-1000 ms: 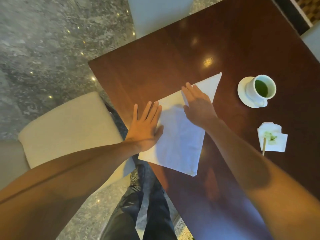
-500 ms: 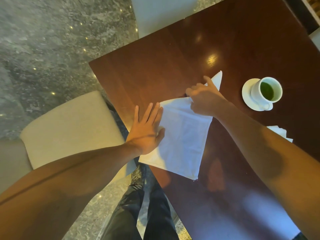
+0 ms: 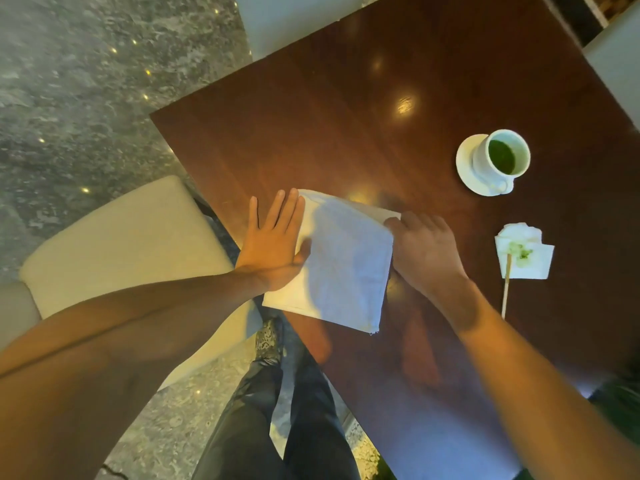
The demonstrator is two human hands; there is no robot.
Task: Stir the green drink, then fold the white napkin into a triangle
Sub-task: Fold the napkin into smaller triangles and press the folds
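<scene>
The white napkin lies folded over near the table's left corner, its near corner hanging past the edge. My left hand presses flat on the napkin's left edge, fingers spread. My right hand rests against the napkin's right side, fingers curled at the folded far corner. A white cup of green drink stands on a saucer at the far right. A wooden stir stick lies on a small green-stained paper napkin to the right of my right hand.
The dark wooden table has its corner toward me. A beige chair stands at its left edge, and another pale chair at the far side. My legs show below over the grey marble floor.
My right hand has drawn the napkin's far pointed corner back toward me, so the long tip no longer sticks out. My left hand has stayed flat on the left edge.
</scene>
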